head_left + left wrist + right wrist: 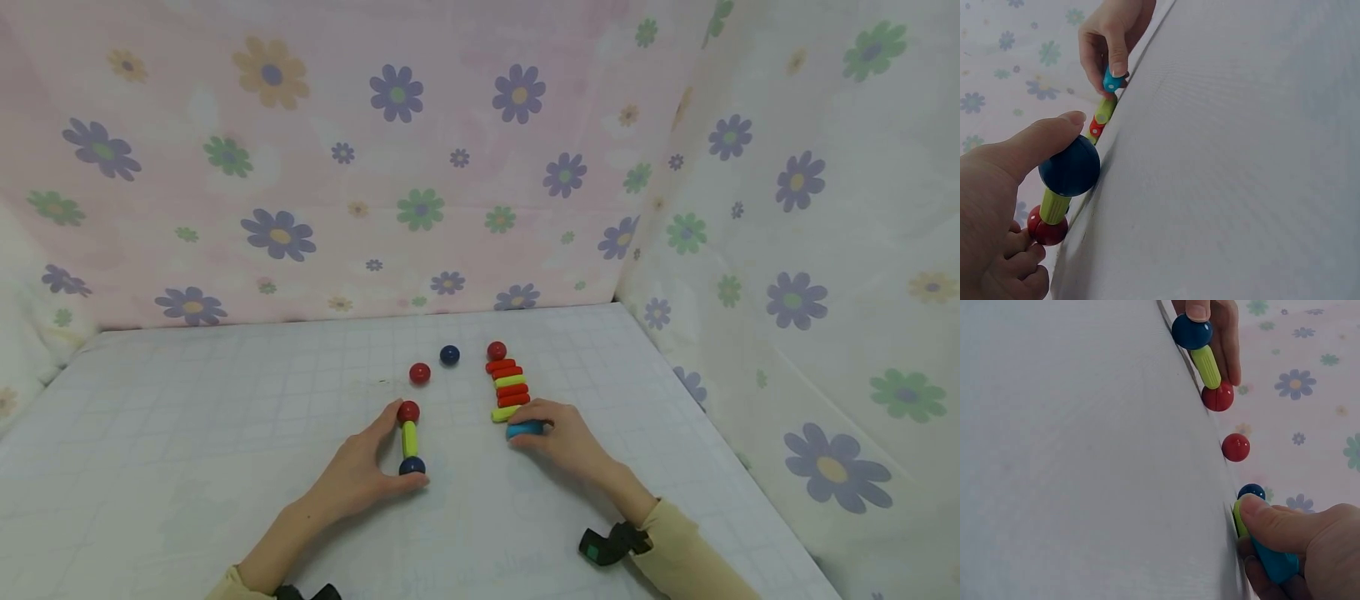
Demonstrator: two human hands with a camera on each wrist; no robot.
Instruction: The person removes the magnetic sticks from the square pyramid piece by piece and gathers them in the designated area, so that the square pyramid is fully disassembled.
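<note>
My left hand (pixel 352 477) holds a short row of toy pieces from its two ends. Its thumb is at a dark blue ball (pixel 1070 166), its fingers at a red ball (pixel 408 412), and a yellow-green rod (pixel 409 439) joins the two balls. To the right, my right hand (pixel 567 438) pinches a light blue rod (pixel 524 429) between thumb and fingers. That rod lies just in front of a column of red and yellow-green rods, the nearest being a yellow-green rod (pixel 506 413).
Behind the column sits a red ball (pixel 497 351). Another red ball (pixel 420 373) and a dark blue ball (pixel 449 355) rest between the two groups. The white table (pixel 187 433) meets flowered cloth (pixel 480 167) at the back and right.
</note>
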